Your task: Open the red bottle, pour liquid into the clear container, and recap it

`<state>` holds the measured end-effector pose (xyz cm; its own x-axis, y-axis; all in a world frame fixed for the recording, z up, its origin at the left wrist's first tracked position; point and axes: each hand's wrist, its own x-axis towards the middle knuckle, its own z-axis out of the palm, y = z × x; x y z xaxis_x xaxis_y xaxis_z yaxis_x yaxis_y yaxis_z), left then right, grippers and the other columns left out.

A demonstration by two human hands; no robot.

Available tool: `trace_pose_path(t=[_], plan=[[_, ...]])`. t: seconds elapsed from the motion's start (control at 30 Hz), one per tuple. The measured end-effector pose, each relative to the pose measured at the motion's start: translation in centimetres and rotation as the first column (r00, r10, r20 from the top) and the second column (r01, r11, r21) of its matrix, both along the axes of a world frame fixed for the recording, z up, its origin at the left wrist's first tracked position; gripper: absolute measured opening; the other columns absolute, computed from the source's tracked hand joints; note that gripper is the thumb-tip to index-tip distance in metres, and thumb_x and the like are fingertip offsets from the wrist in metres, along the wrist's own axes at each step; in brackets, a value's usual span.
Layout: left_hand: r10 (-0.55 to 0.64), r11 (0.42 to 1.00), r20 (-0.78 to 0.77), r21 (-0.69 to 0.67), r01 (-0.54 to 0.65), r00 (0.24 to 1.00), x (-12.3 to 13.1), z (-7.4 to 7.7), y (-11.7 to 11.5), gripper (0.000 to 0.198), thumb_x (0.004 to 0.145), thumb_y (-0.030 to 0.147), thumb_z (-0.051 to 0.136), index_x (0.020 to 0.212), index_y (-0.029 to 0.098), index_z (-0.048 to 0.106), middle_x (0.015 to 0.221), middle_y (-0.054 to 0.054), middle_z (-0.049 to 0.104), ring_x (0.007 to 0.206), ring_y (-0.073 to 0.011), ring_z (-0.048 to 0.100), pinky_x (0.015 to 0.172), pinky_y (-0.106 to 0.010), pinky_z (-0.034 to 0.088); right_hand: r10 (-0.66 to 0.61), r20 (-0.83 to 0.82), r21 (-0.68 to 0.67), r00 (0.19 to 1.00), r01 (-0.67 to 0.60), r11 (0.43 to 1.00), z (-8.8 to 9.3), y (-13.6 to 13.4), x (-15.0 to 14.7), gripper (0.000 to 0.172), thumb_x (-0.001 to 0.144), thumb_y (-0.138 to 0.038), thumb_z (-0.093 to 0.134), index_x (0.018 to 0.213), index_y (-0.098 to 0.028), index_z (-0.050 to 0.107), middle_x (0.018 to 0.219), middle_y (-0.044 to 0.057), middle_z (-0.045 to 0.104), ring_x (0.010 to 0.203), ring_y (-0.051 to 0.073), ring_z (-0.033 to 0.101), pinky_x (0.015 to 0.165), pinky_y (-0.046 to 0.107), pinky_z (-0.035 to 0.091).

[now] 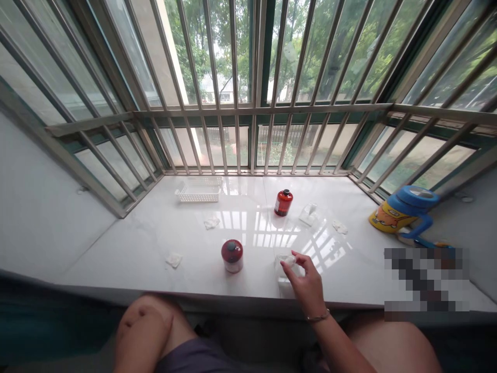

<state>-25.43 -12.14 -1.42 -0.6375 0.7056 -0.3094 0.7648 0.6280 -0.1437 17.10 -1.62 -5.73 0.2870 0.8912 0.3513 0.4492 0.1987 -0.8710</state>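
My right hand (306, 282) reaches over the front edge of the white sill (128, 248) and pinches a small white cotton pad (289, 260) above a clear plastic container (286, 277). A red jar with a dark lid (232, 255) stands to the left of the container. A red bottle with a black cap (283, 202) stands further back at the middle. My left hand is out of sight.
A white mesh basket (199, 189) sits at the back left. Crumpled white pads (212, 223) (173, 259) (340, 226) lie scattered. A small clear holder (308, 213) is right of the bottle. A blue and yellow jug (404, 210) stands far right. Window bars (252, 109) close the back.
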Motion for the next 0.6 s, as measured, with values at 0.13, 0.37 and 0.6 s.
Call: trace_pose_path(t=[0.13, 0.37, 0.6], plan=[[-0.487, 0.870, 0.345, 0.107, 0.482, 0.802, 9.2, 0.0, -1.1, 0.049, 0.100, 0.047, 0.058, 0.137, 0.017, 0.073, 0.120, -0.015, 0.080, 0.112, -0.0370, 0.077, 0.104, -0.050, 0.059, -0.019, 0.042, 0.017, 0.999, 0.018, 1.000, 0.4, -0.2, -0.3, 0.041, 0.092, -0.063, 0.077, 0.102, -0.026, 0.066, 0.124, 0.009, 0.076, 0.113, 0.032, 0.073, 0.099, 0.048, 0.056], [-0.884, 0.369, 0.096, 0.744, 0.557, 0.457, 21.4, -1.5, 2.0, 0.081, 0.094, 0.021, 0.068, 0.168, 0.019, 0.034, 0.167, -0.017, 0.048, 0.153, -0.0317, 0.050, 0.124, -0.050, 0.052, -0.023, 0.082, 0.033, 0.996, 0.021, 0.999, 0.7, -0.3, -0.8, 0.038, 0.093, -0.060, 0.077, 0.103, -0.025, 0.066, 0.119, 0.009, 0.077, 0.110, 0.031, 0.074, 0.096, 0.046, 0.058], [-0.921, 0.251, 0.020, 0.793, 0.555, 0.388, 25.3, -2.2, 6.4, 0.098, 0.090, 0.016, 0.071, 0.172, 0.014, 0.017, 0.174, -0.023, 0.033, 0.161, -0.0366, 0.036, 0.126, -0.058, 0.048, -0.002, 0.112, 0.029, 0.994, -0.002, 1.000, 1.1, -0.2, -0.6, 0.037, 0.093, -0.059, 0.077, 0.104, -0.025, 0.067, 0.110, 0.006, 0.077, 0.110, 0.031, 0.075, 0.094, 0.046, 0.060]])
